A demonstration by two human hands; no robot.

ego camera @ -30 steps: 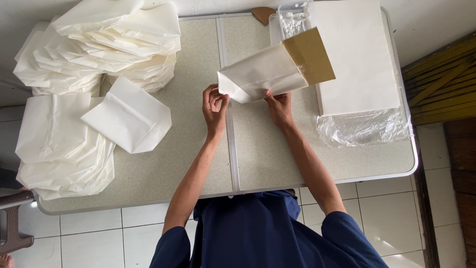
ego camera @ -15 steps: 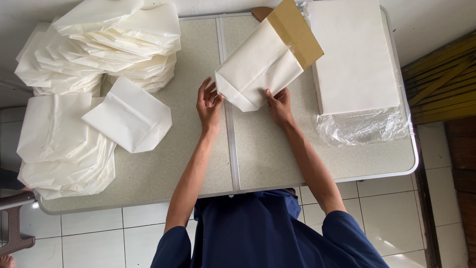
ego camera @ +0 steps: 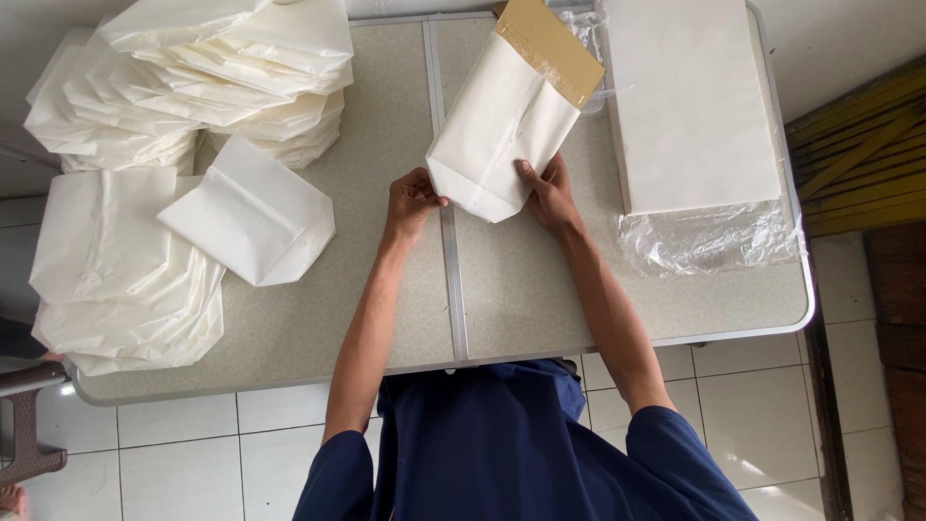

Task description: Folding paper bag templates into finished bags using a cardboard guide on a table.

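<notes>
The left hand pinches the bottom left corner of a white paper bag with a brown flap. The right hand grips its bottom right edge. The bag lies tilted on the grey speckled surface. Piles of white paper bags sit far left.

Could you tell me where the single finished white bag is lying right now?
In the head view, the single white bag lies on the table's left part, left of the left hand, overlapping the piles of bags.
</notes>
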